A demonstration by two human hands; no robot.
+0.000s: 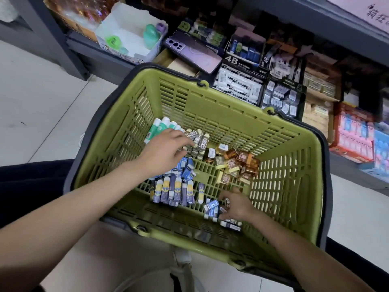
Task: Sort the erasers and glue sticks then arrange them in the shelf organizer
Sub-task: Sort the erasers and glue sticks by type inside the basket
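Right hand [235, 205] low in green basket [231, 106], pinching a small dark eraser [227, 202] above blue-white erasers [211, 205]. Left hand [164, 150] bent over 2B erasers [200, 142], can't tell if gripping. Glue sticks [162, 127] just beside it, far-left corner.

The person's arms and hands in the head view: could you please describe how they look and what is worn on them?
Both forearms are bare as far as the frame shows, with no sleeves in view. The left hand and the right hand are ungloved. I can see no watch, bracelet or ring on either wrist or hand, though the picture is slightly soft there.
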